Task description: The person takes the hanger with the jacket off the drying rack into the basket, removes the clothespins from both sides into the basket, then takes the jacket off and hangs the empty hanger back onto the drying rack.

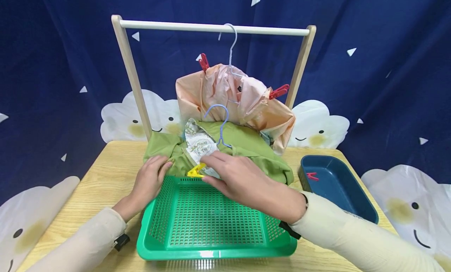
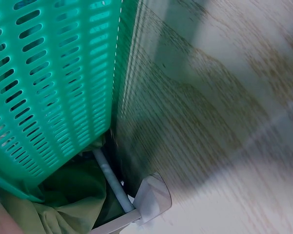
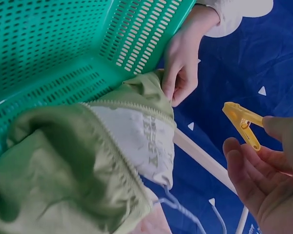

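Between thumb and fingers, my right hand [image 1: 243, 178] pinches a yellow clothespin [image 1: 196, 171], held over the front of a green zip jacket [image 1: 253, 141]. The right wrist view shows the same clothespin [image 3: 242, 124] apart from the fabric, its handles at the fingertips. My left hand [image 1: 149, 178] pinches the jacket's left shoulder, as the right wrist view also shows. A blue hanger [image 1: 222, 123] sticks up from the jacket's neck, and a white printed lining [image 1: 201, 143] shows at the open zip. The jacket lies behind the green basket [image 1: 216, 252], overlapping its back rim.
A wooden rack [image 1: 130, 68] with a white bar stands behind. From it hangs a peach garment [image 1: 192, 88] on a hanger, with two red clothespins [image 1: 279, 91] on its shoulders. At the right, a dark blue tray [image 1: 327, 186] holds a red clothespin [image 1: 312, 176].
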Demonstrator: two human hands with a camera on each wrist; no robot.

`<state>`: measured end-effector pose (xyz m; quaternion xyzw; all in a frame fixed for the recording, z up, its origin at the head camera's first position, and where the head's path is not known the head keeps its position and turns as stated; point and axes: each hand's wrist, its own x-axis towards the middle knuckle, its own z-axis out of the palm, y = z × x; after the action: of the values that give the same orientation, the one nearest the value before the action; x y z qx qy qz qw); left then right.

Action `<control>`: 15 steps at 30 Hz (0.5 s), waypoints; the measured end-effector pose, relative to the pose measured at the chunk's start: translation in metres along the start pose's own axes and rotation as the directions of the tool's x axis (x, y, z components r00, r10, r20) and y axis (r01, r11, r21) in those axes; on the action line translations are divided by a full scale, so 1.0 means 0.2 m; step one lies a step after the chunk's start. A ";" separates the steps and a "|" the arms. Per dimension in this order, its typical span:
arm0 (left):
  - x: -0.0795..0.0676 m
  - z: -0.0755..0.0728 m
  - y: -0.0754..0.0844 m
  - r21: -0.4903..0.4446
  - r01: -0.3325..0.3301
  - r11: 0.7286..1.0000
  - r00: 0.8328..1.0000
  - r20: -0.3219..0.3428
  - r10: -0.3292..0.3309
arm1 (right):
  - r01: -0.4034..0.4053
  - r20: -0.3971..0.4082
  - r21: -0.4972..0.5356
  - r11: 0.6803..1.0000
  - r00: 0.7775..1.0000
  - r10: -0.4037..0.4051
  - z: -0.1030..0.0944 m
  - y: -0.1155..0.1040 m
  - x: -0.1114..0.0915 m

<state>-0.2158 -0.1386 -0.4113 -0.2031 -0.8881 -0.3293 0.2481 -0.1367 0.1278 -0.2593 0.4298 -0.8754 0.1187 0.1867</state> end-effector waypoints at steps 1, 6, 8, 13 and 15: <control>0.00 0.00 0.00 -0.001 -0.001 1.000 1.000 -0.001 0.001 | -0.002 -0.009 0.006 1.000 1.000 0.002 -0.01 0.00 -0.02; 0.00 0.00 0.00 0.002 0.004 1.000 1.000 -0.003 -0.004 | -0.028 -0.042 0.031 0.999 0.999 0.030 -0.08 0.02 -0.09; 0.00 0.00 0.00 0.003 0.001 1.000 1.000 -0.002 -0.001 | -0.047 -0.043 0.038 0.998 0.998 0.049 -0.10 0.04 -0.12; 0.00 0.00 0.00 0.003 0.005 1.000 1.000 0.005 -0.005 | -0.092 -0.059 0.053 0.994 0.994 0.095 -0.13 0.10 -0.19; 0.00 0.00 0.00 0.001 0.011 1.000 1.000 0.006 -0.011 | -0.107 -0.073 0.051 0.993 0.991 0.111 -0.14 0.13 -0.22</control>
<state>-0.2155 -0.1384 -0.4110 -0.1991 -0.8902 -0.3295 0.2438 -0.1265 0.1849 -0.2548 0.3808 -0.8868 0.1657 0.2029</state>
